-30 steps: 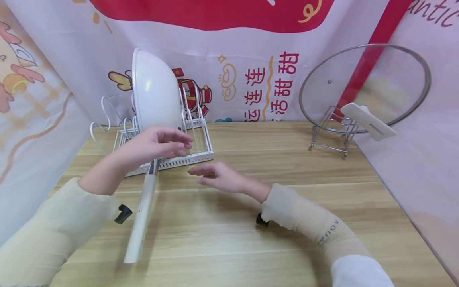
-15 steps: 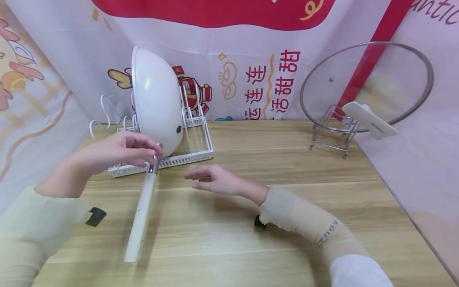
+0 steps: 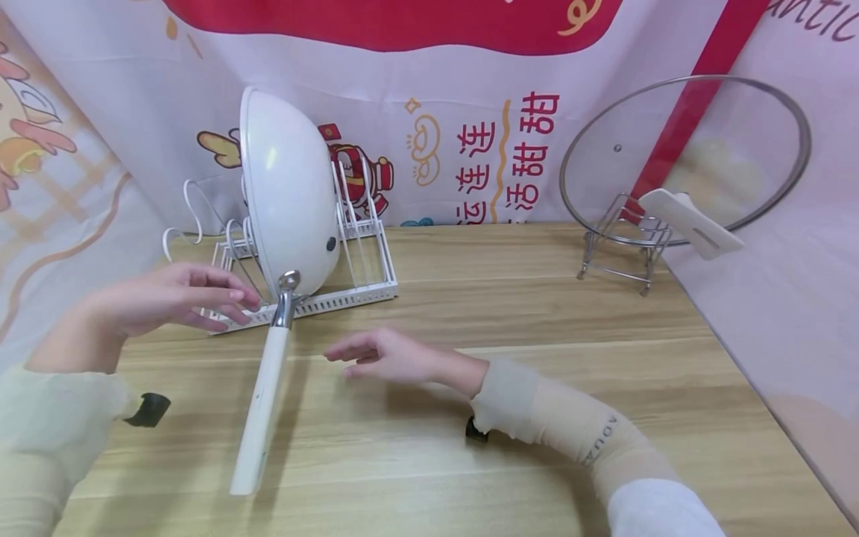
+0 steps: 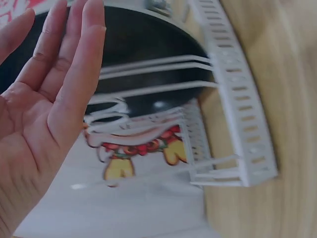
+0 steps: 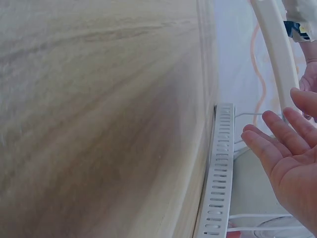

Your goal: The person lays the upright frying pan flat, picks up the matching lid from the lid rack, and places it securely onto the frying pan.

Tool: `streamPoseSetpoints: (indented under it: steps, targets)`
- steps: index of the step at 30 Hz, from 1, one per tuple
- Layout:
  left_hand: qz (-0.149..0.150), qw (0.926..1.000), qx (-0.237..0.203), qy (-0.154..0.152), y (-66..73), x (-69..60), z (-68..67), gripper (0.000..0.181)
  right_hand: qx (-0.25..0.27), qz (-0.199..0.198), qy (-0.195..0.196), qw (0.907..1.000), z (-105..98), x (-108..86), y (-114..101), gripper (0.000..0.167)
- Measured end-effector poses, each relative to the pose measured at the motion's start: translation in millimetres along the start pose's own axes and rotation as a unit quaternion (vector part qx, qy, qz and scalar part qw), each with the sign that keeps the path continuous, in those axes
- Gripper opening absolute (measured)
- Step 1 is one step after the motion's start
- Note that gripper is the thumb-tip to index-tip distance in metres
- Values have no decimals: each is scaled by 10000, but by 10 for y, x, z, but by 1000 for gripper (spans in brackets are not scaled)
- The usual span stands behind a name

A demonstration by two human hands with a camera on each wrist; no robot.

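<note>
A white wok stands on its side in a white wire rack, its black inside facing left. Its white handle slants down over the table toward the front. My left hand, open and holding nothing, hovers left of the handle at the rack's front edge; the left wrist view shows its palm beside the rack. To the right of the handle my right hand hangs above the table with relaxed fingers, touching nothing. The right wrist view shows that hand near the rack's slotted edge.
At the back right a metal stand bears a large glass lid with a steel rim and a white spatula. Printed cloth hangs behind the wooden table and at both sides.
My left hand has moved left and down, away from the wok and past its handle. My right hand has shifted slightly left and toward the front. Wok and rack stay in place.
</note>
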State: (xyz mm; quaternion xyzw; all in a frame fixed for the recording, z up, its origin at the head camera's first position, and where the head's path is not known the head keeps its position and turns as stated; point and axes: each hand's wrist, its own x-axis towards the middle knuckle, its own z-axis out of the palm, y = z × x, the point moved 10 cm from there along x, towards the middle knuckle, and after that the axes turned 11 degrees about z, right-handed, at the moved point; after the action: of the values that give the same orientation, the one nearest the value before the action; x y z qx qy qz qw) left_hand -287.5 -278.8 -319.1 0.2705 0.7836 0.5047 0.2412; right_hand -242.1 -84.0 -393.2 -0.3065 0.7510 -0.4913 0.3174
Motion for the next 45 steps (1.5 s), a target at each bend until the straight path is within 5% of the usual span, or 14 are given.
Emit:
streamPoseSetpoints:
  steps: [10,18,24,33,39,45]
  targets:
    - [-664,9959,-601,-96,-541,67,163,42,-325,-62,-159,9993,190,23,55,39]
    - [-810,9917,-991,90,-754,108,263,66,-180,-147,-175,9996,271,93,13,40]
    - [-736,9888,-1286,-155,-879,79,391,71,386,101,-441,9982,435,162,62,41]
    - [-353,9836,-1652,-633,-801,107,619,66,1473,1054,-1046,9779,711,190,198,50]
    - [-252,9790,-1847,-827,-665,155,789,50,1818,1284,-1534,9628,872,178,196,56]
    - [-31,9696,-2213,-1042,-559,217,884,39,1964,1372,-1604,9575,922,199,210,58]
